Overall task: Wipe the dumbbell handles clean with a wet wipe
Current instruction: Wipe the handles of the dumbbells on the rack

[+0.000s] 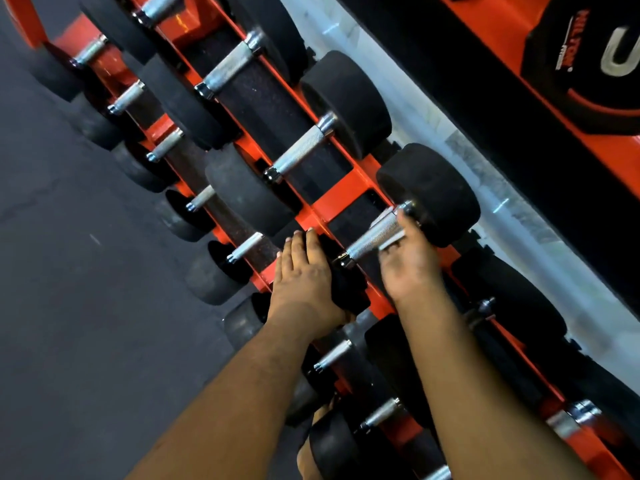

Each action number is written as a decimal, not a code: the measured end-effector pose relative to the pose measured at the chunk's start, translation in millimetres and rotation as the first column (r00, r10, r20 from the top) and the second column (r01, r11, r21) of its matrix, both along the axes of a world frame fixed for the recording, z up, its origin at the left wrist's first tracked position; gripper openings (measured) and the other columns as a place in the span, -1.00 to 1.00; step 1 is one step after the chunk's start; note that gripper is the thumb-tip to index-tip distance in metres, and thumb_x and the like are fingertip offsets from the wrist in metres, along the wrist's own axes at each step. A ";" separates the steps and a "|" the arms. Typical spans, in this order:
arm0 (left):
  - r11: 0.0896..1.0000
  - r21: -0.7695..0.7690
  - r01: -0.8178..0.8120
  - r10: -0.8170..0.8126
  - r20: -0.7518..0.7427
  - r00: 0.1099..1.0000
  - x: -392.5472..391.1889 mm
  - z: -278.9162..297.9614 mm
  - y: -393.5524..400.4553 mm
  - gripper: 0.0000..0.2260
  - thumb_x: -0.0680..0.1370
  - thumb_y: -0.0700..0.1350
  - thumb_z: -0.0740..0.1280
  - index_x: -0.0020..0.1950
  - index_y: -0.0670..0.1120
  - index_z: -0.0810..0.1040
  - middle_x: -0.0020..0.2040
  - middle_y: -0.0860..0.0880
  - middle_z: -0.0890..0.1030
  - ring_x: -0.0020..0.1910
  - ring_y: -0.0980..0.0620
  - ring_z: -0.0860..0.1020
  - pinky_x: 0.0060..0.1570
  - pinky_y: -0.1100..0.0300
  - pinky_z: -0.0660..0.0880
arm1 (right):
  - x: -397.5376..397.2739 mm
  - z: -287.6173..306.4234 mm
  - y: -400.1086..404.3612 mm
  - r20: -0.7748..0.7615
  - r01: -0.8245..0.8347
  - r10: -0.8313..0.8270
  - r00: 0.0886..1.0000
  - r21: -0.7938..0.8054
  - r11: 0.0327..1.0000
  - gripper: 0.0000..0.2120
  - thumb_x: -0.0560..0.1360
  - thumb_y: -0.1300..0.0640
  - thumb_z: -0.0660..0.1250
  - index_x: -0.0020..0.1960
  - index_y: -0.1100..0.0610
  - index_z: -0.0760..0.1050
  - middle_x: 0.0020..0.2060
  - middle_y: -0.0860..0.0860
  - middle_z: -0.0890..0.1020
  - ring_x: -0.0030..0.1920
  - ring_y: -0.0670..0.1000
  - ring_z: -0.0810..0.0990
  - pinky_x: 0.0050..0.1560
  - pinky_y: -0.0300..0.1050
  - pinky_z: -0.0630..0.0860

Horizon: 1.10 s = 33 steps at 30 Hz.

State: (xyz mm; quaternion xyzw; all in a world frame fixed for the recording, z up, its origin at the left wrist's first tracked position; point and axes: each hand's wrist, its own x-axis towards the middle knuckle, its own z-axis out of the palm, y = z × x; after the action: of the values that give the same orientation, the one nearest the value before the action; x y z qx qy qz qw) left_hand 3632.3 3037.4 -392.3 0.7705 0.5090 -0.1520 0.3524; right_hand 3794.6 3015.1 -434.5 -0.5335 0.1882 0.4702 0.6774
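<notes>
— Okay, right hand (410,265)?
— Curled round the dumbbell handle (372,237) on the orange rack (337,199), near its far end, something pale pinched under the fingers, probably the wipe (393,241), too blurred to be sure.
— Left hand (304,277)?
— Fingers straight, lying flat on the near black weight head (341,287) of that same dumbbell, just beside the grip.
— Far head (433,192)?
— Right past the right hand's fingertips, touching nothing else I can see.
</notes>
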 end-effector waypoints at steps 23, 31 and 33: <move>1.000 -0.028 -0.003 0.003 -0.001 1.000 -0.7 3.3 0.7 0.36 0.27 0.19 0.63 0.61 -0.16 -0.37 0.64 -0.17 -0.27 0.63 -0.12 -0.28 0.60 -0.02 -0.25 | -29.6 -1.7 -27.4 0.237 -0.217 0.288 0.928 -0.285 0.933 -0.82 0.63 0.32 0.26 -0.02 0.12 0.58 -0.13 0.10 0.69 -0.17 -0.01 0.67 -0.12 -0.16 0.61; 1.000 -0.023 -0.010 0.010 0.007 1.000 -1.4 1.2 -0.1 0.35 0.28 0.19 0.63 0.60 -0.16 -0.38 0.64 -0.17 -0.27 0.63 -0.12 -0.28 0.59 -0.01 -0.26 | -13.3 30.1 -44.6 0.781 -0.308 0.625 -0.002 -0.595 0.742 -0.58 0.62 0.35 0.25 0.44 0.11 0.48 0.28 -0.03 0.59 0.23 -0.14 0.56 0.21 -0.31 0.50; 1.000 -0.022 -0.012 0.013 0.019 1.000 -1.6 2.0 -0.7 0.34 0.29 0.17 0.63 0.61 -0.15 -0.37 0.64 -0.17 -0.27 0.63 -0.12 -0.28 0.59 -0.01 -0.27 | 7.2 16.0 -31.2 0.662 -0.153 0.619 -0.423 -0.725 0.671 -0.49 0.55 0.44 0.29 0.47 0.18 0.44 0.39 0.12 0.52 0.36 0.06 0.51 0.35 -0.08 0.48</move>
State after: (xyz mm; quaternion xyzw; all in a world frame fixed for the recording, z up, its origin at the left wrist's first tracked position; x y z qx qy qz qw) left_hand 3630.7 3036.7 -390.3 0.7648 0.5086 -0.1479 0.3668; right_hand 3801.8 2983.9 -418.5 -0.8049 -0.5423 0.0638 0.2323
